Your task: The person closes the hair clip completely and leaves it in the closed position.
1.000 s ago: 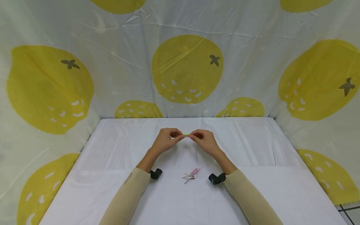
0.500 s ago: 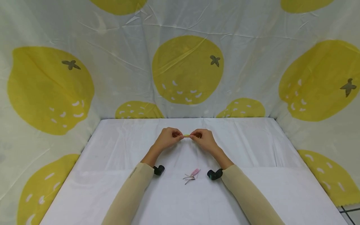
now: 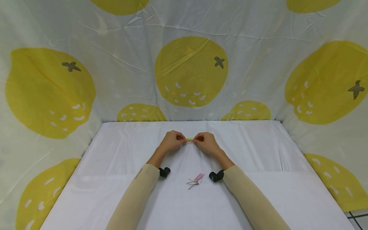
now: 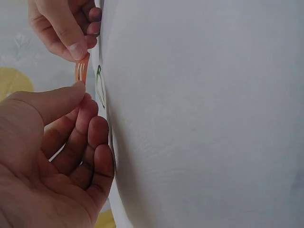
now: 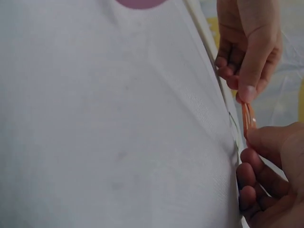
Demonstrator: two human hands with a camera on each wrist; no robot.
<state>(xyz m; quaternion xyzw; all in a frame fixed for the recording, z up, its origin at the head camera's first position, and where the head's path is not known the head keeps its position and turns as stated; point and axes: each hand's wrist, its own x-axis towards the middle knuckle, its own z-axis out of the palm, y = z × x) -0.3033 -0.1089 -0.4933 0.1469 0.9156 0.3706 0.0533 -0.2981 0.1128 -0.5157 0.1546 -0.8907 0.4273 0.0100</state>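
An orange rubber band (image 4: 87,61) is stretched in several thin strands between the two hands. Thumb and fingertips of the left hand (image 3: 172,141) pinch one end in the head view. At the other end the right hand (image 3: 207,142) pinches it the same way, its remaining fingers curled below in the right wrist view. Just beyond the band, a thin green loop (image 4: 99,83) lies at the far part of the white cloth. Nearer the body on the table is a small pink looped bundle (image 3: 199,176), with thin brownish strands (image 3: 192,183) beside it.
A white cloth (image 3: 247,198) covers the table. White fabric with yellow lemons (image 3: 191,70) rises behind it and along both sides. Black wrist cameras (image 3: 164,172) sit under both beige sleeves (image 3: 135,195).
Both forearms have shifted slightly inward and forward, while the hands stay nearly in place. In the head view the green and orange strands now show a little farther apart.
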